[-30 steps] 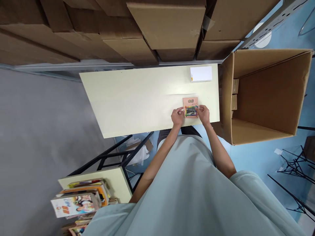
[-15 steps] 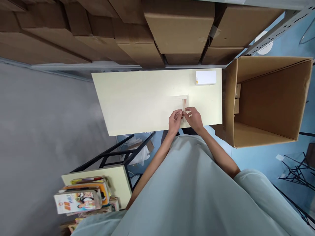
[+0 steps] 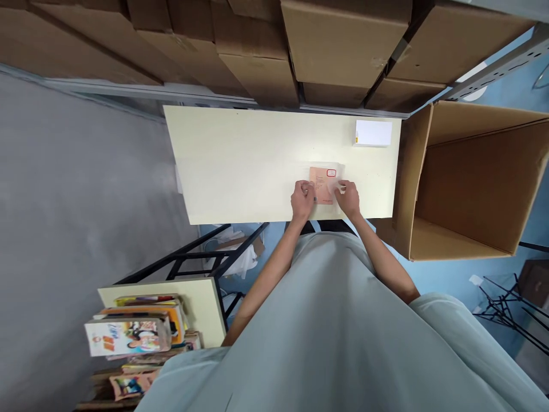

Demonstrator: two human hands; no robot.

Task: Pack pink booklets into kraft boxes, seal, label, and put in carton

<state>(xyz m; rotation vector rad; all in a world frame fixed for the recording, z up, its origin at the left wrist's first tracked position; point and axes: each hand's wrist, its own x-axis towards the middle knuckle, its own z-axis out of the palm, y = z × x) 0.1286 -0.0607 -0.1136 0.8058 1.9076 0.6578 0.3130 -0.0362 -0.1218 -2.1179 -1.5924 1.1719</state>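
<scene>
A small pink booklet (image 3: pixel 322 189) with a red-framed label lies flat near the front edge of the cream tabletop (image 3: pixel 240 166). Thin translucent wrapping (image 3: pixel 338 170) surrounds it and shows past its top and right sides. My left hand (image 3: pixel 302 199) is closed at the booklet's left edge, fingers curled over it. On the other side, my right hand (image 3: pixel 349 200) pinches the wrapping by the booklet's right edge. How far the wrapping covers the booklet is hard to make out.
A white box (image 3: pixel 373 133) sits at the table's back right. Beyond it, brown cartons (image 3: pixel 343 46) fill a shelf. A large open carton (image 3: pixel 472 183) stands to the right. Stacked books (image 3: pixel 128 337) rest on a lower surface at the left.
My hands have moved apart. The pink face of the booklet now shows between them, where before only a narrow upright strip was visible. The view has shifted slightly.
</scene>
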